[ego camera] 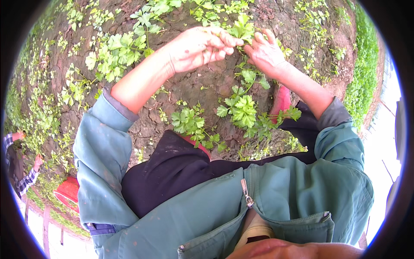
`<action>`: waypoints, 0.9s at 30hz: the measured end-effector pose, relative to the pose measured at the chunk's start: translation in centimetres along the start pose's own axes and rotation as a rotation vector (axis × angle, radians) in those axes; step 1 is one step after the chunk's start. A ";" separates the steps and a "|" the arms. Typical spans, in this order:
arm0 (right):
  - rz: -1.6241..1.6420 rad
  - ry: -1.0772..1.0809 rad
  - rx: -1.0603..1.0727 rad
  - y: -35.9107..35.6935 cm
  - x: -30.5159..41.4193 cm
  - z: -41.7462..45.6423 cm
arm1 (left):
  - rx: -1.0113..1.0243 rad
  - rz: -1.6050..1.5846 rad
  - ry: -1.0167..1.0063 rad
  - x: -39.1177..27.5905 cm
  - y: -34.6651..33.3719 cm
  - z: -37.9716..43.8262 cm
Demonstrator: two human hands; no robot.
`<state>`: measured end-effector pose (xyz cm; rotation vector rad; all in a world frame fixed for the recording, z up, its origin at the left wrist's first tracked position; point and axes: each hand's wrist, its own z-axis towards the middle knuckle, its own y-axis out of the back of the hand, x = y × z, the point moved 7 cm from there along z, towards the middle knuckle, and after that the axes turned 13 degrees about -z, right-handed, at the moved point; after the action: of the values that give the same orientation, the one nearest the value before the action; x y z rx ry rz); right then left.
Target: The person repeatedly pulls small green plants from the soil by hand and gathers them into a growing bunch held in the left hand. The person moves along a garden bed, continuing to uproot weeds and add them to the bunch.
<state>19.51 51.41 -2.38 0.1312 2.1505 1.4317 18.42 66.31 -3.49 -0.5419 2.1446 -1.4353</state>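
Observation:
Both my hands meet over a leafy green plant (242, 28) that looks like celery or parsley, near the top middle. My left hand (205, 48) reaches in from the left, its fingertips close to the plant's stems; whether they pinch a stem cannot be made out. From the right, my right hand (265, 51) touches the same plant's lower side with bent fingers, and its grip is partly hidden. Below the hands, more leafy plants (242, 111) grow from cracked brown soil (194, 84). Another leafy clump (189, 121) stands by my knee.
Taller plants (119, 53) grow left of my hands, and small seedlings spread across the far left. A red basket (68, 192) lies at lower left, near another person (21, 165) in checked sleeves. Dense greenery (362, 71) runs along the right edge.

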 end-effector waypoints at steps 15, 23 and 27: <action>0.026 -0.076 -0.095 -1.5 1.5 -0.1 | -0.045 -0.013 -0.139 -1.6 0.7 -1.9; 0.206 -0.225 -0.204 4.5 -0.8 -3.3 | -0.125 -0.080 -0.157 -0.1 1.8 -3.9; 0.390 -0.327 -0.321 9.6 0.9 -2.1 | -0.318 -0.067 0.046 5.1 2.3 -5.4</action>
<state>15.68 54.16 6.27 0.6460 1.6653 1.8072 11.01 68.19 -4.82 -0.7071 2.4297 -1.1532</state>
